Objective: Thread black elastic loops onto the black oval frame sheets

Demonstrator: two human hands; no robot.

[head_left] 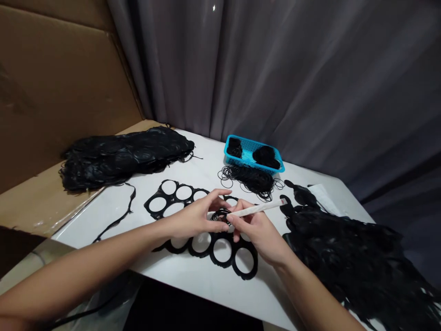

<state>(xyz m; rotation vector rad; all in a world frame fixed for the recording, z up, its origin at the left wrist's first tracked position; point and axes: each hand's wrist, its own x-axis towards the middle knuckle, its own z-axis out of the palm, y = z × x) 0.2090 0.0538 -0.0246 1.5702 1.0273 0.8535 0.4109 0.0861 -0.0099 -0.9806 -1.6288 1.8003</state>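
A flat black sheet with round holes (223,250) lies on the white table under both hands. Above it, my left hand (200,215) curls its fingers round a small bundle of thin black rings (220,214). Close against it on the right, my right hand (253,227) pinches a white stick-like tool (260,208), whose reddish end points up and to the right. The tool's other end is at the bundle, hidden by my fingers. Behind the hands lies a loose heap of thin black rings (253,178).
Beyond the ring heap stands a blue basket (255,166) holding black bundles. A stack of black sheets (124,154) lies at the left, and a large black pile (351,262) at the right. A cardboard box (62,82) and grey curtain (268,73) border the table (203,161).
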